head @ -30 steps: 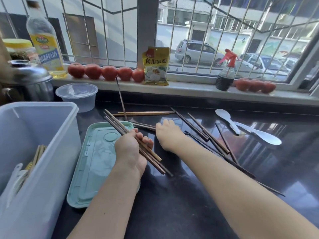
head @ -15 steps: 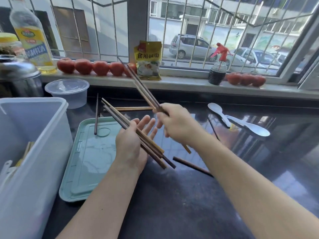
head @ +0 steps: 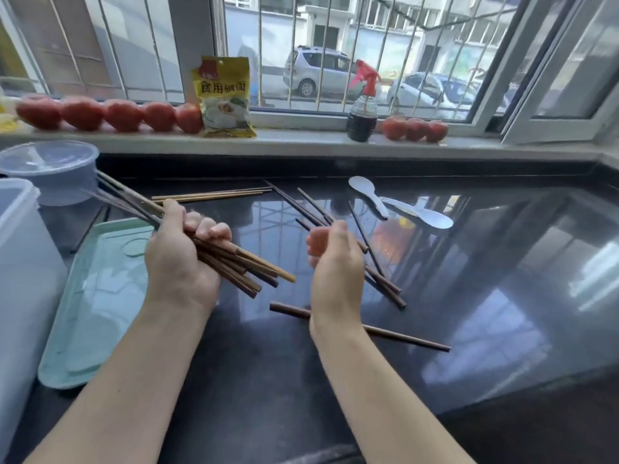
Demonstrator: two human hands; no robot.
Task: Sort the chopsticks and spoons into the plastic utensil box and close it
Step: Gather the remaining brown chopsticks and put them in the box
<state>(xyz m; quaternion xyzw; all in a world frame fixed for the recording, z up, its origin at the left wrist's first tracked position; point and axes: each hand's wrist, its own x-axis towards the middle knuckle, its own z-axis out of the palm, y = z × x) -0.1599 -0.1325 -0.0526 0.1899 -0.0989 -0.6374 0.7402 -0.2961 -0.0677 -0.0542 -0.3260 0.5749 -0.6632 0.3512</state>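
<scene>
- Head view: left hand (head: 181, 259) is closed around a bundle of chopsticks (head: 234, 262), held over the green lid (head: 100, 296).
- Right hand (head: 335, 262) is loosely curled; whether it grips anything cannot be told.
- Loose chopsticks (head: 382, 283) lie beneath it, white spoons (head: 395, 205) beyond.
- Best to square the bundle's ends before loading the utensil box (head: 20, 279) at left.
- Dark counter (head: 502, 279) is open rightward; one stray chopstick (head: 402, 336) lies near its front edge.
</scene>
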